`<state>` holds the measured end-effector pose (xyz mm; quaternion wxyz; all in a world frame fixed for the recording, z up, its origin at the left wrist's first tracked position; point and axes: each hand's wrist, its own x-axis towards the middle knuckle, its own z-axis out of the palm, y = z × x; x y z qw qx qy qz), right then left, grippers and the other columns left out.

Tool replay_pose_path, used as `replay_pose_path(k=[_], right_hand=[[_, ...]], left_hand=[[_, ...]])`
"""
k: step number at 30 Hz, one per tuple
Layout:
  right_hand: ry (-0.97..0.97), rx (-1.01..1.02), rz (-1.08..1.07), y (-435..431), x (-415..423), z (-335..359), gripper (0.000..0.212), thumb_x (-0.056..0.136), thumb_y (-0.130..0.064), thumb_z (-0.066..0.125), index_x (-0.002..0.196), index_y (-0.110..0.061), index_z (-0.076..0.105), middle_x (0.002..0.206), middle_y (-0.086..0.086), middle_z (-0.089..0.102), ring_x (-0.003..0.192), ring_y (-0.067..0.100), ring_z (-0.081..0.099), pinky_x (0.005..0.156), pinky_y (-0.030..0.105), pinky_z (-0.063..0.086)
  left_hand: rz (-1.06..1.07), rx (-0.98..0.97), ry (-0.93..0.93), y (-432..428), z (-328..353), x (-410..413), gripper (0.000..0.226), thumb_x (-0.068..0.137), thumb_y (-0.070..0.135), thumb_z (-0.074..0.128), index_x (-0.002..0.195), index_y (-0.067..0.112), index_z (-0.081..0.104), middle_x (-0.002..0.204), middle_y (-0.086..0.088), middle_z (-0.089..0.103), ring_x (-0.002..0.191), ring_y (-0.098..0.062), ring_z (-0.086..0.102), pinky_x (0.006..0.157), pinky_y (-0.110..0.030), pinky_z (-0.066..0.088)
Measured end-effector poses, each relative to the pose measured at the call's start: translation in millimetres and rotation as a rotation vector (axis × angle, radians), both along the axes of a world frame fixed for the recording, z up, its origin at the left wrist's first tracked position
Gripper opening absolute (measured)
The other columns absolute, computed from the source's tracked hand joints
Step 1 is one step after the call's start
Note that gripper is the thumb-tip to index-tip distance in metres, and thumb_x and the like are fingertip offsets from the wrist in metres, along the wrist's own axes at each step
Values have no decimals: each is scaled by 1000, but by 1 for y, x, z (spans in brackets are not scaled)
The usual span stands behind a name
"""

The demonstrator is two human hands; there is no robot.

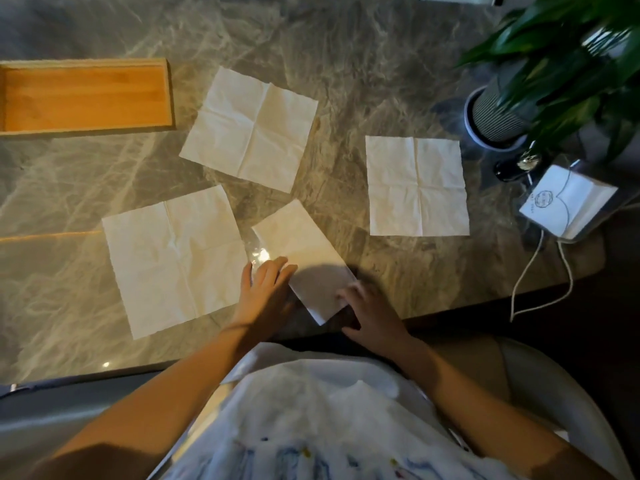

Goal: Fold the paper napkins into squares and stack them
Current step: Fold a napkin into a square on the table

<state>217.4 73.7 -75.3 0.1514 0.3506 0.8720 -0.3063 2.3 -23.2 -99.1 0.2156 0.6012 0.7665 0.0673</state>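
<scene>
White napkin, folded in half into a long rectangle, lies slantwise near the marble worktop's front edge. Left hand presses flat, open; right hand pinches its near corner.

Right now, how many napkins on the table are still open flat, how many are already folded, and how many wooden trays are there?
Open flat napkins: 3 (far, right, near left)
Folded napkin, a rectangle under both hands: 1
Wooden tray: 1
Total: 5
</scene>
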Motion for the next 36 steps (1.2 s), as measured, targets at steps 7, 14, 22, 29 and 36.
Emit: replay_pose_path(k=[7,14,22,29,36], right_hand=[[-68,163,27,-25,-5,-8,50,79,-23,68,126,-22,51,134,5,47,124,27,42,98,42,43],[171,165,-112,-35,-2,-6,17,80,-15,71,96,-10,70,115,12,64,102,26,61,86,39,52],[341,76,-257,-19,-26,6,14,94,-26,59,92,-13,63,84,3,65,77,11,60,70,24,52],[408,-40,-337,1,-47,26,31,90,-49,46,100,-23,60,94,-9,63,86,4,59,73,19,51],[373,-237,-318,19,-37,11,76,65,-48,81,130,-35,44,125,-22,45,116,-2,46,97,13,39]], left_hand=[[-164,-40,41,-9,-6,-16,73,69,47,71,132,21,44,143,-8,43,126,-31,46,108,-64,22],[-264,-61,54,-15,-9,-22,82,72,79,39,138,31,38,153,-4,30,138,-30,31,111,-66,16],[-314,129,-60,-5,-1,-32,65,74,64,61,129,31,50,145,0,46,132,-21,44,113,-47,25],[8,-143,10,21,17,-15,34,91,44,47,107,20,66,114,0,67,108,-16,60,97,-24,40],[101,-59,-383,7,20,-40,28,98,32,43,109,17,64,107,-9,69,95,-22,61,84,-31,47]])
